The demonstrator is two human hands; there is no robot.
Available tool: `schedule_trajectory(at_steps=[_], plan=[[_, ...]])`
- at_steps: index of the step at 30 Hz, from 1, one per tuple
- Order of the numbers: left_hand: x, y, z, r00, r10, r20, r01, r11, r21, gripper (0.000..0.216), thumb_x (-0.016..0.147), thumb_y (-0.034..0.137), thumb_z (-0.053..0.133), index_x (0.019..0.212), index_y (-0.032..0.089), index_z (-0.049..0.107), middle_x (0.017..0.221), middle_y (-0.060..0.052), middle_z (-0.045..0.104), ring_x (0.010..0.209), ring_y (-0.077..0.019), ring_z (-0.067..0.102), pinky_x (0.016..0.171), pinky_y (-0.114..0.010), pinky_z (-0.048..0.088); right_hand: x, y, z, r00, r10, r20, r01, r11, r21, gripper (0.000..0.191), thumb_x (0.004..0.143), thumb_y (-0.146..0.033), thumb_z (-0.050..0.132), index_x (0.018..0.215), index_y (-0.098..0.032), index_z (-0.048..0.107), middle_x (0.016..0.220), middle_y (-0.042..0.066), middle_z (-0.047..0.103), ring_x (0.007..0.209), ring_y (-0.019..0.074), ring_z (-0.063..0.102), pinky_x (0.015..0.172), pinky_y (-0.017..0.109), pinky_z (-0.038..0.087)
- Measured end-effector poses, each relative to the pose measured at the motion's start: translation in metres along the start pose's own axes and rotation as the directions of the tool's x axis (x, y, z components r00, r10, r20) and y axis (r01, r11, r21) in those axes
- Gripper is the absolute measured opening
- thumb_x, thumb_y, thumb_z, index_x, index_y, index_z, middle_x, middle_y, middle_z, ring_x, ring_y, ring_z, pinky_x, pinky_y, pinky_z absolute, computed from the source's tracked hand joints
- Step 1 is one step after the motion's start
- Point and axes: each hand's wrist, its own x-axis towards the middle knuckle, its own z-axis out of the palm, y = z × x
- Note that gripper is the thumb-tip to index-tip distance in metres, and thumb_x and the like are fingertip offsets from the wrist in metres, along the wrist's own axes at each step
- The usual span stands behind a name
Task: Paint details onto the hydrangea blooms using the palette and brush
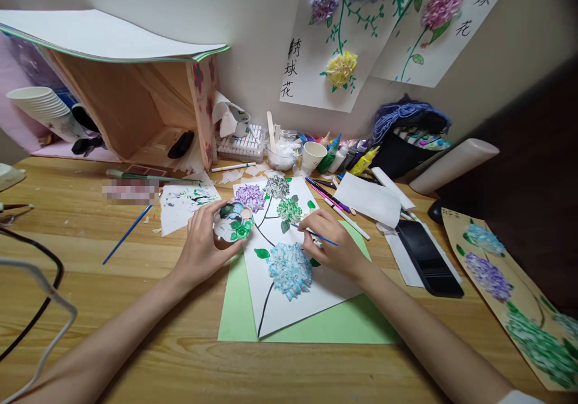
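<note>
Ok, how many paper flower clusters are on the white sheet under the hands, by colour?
Purple flower: 1
Grey flower: 1
Green flower: 1
Blue flower: 1
Total: 4, all on the white sheet

1. The left hand [201, 241] was held palm-down, its fingers [212, 211] curled into a cupped grip.
2. The right hand [332, 244] was closed in a pinch, thumb tucked against bent fingertips.
3. Both bare forearms [112, 338] were extended forward, angled inward.
</note>
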Motion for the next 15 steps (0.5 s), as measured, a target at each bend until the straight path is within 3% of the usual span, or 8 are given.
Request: schedule_trajectory(at_steps=[15], plan=[[0.0007,0.0010,-0.0008,1.000,0.015,0.002,-0.014,1.000,-0.009,0.069,0.075,0.043,0.071,0.132,0.025,0.036,0.129,-0.010,0.051,0.122,-0.0273,0.048,0.104,-0.044,0.040,0.0017,-0.0024,-0.0003,1.000,0.003,-0.004,-0.003,1.000,0.020,0.019,0.082,-0.004,0.048,0.087,-0.022,0.054,0.076,0.004,0.064,0.078,0.0203,0.056,0.067,0.032,0.048]])
